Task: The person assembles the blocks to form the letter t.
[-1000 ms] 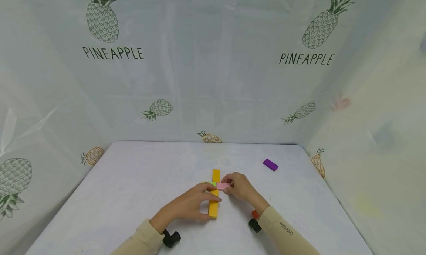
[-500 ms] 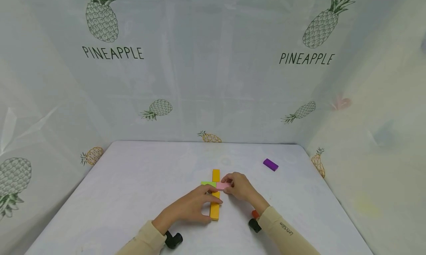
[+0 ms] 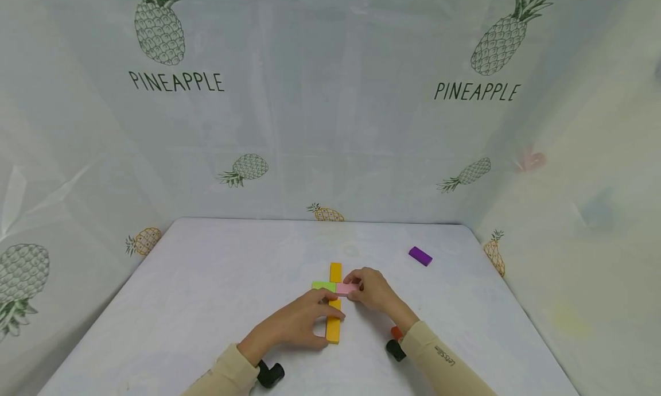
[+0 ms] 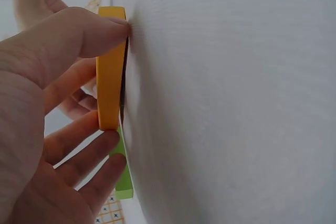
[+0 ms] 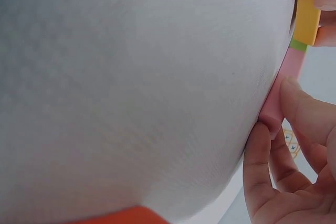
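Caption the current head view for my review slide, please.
Left hand grips the nearer yellow block, right hand pinches the pink block beside the green block; purple block lies apart.

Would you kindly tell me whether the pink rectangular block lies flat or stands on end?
Flat: the pink rectangular block shows its broad face from above, its length running along the white tabletop.

Head looks down; wrist close-ups share yellow block [image 4: 109,93].
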Motion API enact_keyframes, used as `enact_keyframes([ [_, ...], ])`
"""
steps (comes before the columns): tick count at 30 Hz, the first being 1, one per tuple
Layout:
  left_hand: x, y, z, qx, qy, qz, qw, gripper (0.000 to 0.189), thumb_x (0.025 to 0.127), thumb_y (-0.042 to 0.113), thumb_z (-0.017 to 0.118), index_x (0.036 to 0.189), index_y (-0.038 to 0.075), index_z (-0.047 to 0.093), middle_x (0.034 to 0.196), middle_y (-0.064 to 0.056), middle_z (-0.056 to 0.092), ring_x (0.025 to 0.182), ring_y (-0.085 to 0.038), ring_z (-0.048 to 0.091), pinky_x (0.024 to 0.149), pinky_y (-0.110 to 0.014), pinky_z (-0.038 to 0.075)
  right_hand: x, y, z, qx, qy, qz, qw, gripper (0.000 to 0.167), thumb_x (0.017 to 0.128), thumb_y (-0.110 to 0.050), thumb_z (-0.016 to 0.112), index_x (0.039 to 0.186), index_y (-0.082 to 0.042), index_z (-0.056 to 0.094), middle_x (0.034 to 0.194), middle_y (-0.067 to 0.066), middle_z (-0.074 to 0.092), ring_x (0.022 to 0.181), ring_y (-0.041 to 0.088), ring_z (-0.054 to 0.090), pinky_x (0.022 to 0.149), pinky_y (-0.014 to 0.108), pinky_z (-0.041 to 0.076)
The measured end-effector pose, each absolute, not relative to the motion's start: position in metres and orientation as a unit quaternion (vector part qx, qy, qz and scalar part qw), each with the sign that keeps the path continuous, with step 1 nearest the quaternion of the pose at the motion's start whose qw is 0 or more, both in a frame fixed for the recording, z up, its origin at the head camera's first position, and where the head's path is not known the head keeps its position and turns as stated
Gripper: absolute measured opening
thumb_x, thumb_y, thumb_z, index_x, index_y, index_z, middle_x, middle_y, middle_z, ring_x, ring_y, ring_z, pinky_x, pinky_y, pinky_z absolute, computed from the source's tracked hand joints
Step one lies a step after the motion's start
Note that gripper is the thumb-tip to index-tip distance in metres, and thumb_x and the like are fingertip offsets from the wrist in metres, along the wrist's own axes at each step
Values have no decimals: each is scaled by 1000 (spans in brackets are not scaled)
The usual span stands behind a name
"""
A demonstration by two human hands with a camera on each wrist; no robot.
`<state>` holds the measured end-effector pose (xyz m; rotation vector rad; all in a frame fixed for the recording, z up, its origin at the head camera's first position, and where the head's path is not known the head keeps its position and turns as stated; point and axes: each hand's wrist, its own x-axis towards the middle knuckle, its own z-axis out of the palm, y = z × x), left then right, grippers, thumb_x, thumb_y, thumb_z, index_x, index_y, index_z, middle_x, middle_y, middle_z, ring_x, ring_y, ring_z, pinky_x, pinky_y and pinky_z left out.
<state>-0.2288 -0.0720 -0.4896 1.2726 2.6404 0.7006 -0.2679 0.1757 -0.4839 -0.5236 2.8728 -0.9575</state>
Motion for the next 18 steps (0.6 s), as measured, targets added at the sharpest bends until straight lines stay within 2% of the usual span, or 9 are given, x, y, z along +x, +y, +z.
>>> enact_keyframes([
  [18, -226, -73, -491, 409, 881, 223, 79, 53, 89, 26, 84, 140, 32, 69, 157, -3, 48, 143, -22, 47, 119, -42, 44, -268, 174, -482, -160, 933, -319, 42, 21, 92, -9, 83, 112, -11, 76, 99, 3, 64, 90, 21, 56, 83, 35, 55],
])
